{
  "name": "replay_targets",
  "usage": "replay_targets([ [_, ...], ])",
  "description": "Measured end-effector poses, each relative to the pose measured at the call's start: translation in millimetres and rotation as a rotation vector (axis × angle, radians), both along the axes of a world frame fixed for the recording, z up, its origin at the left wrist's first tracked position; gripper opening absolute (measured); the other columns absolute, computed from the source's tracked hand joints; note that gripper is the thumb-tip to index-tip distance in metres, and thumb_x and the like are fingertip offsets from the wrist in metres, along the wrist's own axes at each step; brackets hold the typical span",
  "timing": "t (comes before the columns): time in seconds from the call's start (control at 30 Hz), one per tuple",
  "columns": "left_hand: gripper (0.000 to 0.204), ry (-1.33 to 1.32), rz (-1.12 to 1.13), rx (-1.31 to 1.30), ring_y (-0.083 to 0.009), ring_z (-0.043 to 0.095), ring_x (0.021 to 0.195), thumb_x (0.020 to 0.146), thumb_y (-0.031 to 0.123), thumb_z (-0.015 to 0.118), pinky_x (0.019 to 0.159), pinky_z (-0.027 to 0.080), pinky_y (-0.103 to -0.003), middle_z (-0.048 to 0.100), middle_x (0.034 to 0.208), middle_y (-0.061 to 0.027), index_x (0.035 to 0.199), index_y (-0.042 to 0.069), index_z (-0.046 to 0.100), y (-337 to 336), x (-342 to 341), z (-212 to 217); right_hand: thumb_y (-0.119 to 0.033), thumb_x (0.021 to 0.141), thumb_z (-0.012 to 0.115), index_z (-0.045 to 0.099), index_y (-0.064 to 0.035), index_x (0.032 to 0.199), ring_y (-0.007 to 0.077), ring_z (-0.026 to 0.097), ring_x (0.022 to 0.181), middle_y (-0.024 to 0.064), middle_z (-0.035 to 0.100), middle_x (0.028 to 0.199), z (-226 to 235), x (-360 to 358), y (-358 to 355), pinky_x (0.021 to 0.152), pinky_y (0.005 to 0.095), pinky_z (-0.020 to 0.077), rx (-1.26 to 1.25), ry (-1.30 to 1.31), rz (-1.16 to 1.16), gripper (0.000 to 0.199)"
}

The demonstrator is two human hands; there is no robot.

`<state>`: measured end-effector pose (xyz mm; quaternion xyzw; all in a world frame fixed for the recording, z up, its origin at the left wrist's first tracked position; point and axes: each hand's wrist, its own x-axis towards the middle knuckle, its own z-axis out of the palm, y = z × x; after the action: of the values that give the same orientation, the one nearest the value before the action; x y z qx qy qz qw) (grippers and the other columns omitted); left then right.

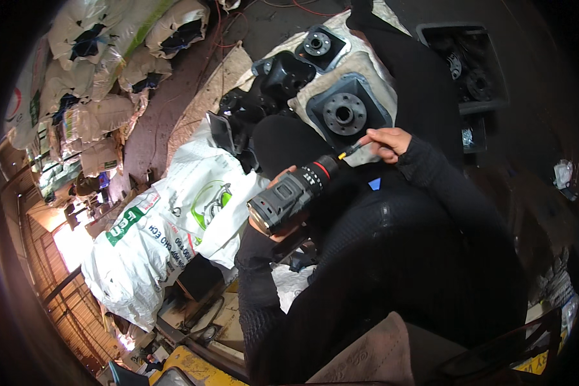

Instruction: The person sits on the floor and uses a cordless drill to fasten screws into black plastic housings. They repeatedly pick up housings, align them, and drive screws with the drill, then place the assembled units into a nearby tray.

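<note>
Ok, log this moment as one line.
left hand: grips black cordless drill | right hand: pinches drill's yellow-tipped bit | ahead: black square flanged part

Head-worn fisheye looks steeply down, close over lap and cluttered floor.

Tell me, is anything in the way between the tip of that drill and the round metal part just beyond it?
Nothing visible. The left hand grips the drill, the right hand pinches the bit at its tip, and only open space lies between that tip and the round flanged part on the white sack.
</note>
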<state>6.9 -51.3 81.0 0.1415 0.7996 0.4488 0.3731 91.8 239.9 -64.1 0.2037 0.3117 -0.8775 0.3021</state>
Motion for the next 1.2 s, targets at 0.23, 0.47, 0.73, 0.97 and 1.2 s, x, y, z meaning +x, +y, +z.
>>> replay_targets([
  [0.23, 0.04, 0.791, -0.359, -0.252, -0.0249, 0.061, 0.094, 0.07, 0.018, 0.069, 0.084, 0.048, -0.037, 0.062, 0.101, -0.0079, 0.108, 0.013, 0.061, 7.1, -37.8, -2.0, -0.035, 0.077, 0.07, 0.057, -0.0071, 0.106, 0.0034, 0.032, 0.039, -0.0019, 0.046, 0.065, -37.6, -23.9, -23.8, 0.034, 0.0213, 0.0246, 0.405, -0.293, -0.543, 0.042],
  [0.47, 0.042, 0.687, -0.45, -0.325, -0.0259, 0.059, 0.097, 0.071, 0.021, 0.068, 0.085, 0.046, -0.036, 0.061, 0.105, -0.0087, 0.111, 0.011, 0.057, 20.3, -64.6, -24.2, -0.031, 0.075, 0.073, 0.057, 0.0054, 0.094, 0.0126, 0.061, 0.069, 0.0096, 0.064, 0.08, -75.9, -55.2, -37.8, 0.065, 0.0235, 0.0488, 0.388, -0.131, -0.529, 0.044],
  [0.73, 0.052, 0.567, -0.523, -0.328, -0.0265, 0.058, 0.1, 0.073, 0.021, 0.069, 0.089, 0.046, -0.033, 0.059, 0.11, -0.0108, 0.12, 0.01, 0.05, 38.2, -80.0, -21.9, -0.023, 0.08, 0.069, 0.055, -0.0065, 0.075, 0.0018, 0.034, 0.044, -0.0069, 0.045, 0.057, -45.6, -55.3, -31.7, 0.04, 0.0202, 0.0249, 0.4, -0.048, -0.477, 0.022],
  [0.97, 0.034, 0.444, -0.715, -0.287, -0.0218, 0.055, 0.104, 0.096, 0.019, 0.034, 0.092, 0.044, -0.031, 0.057, 0.114, -0.0144, 0.119, -0.002, 0.049, 62.7, -97.8, -22.9, -0.016, 0.082, 0.067, 0.053, -0.0043, 0.077, 0.0007, 0.033, 0.044, -0.0077, 0.042, 0.054, -12.4, -57.4, -30.7, 0.04, 0.0199, 0.0246, 0.22, 0.047, -0.579, 0.019],
  [1.2, 0.039, 0.638, -0.778, -0.511, -0.0216, 0.055, 0.105, 0.081, 0.023, 0.058, 0.092, 0.042, -0.033, 0.058, 0.113, -0.0067, 0.118, 0.012, 0.054, 68.1, -101.9, -30.7, -0.019, 0.08, 0.068, 0.051, -0.0043, 0.076, 0.0015, 0.025, 0.037, -0.0077, 0.036, 0.051, -31.7, -62.0, -35.9, 0.033, 0.0233, 0.0169, 0.299, -0.005, -0.554, 0.023],
])
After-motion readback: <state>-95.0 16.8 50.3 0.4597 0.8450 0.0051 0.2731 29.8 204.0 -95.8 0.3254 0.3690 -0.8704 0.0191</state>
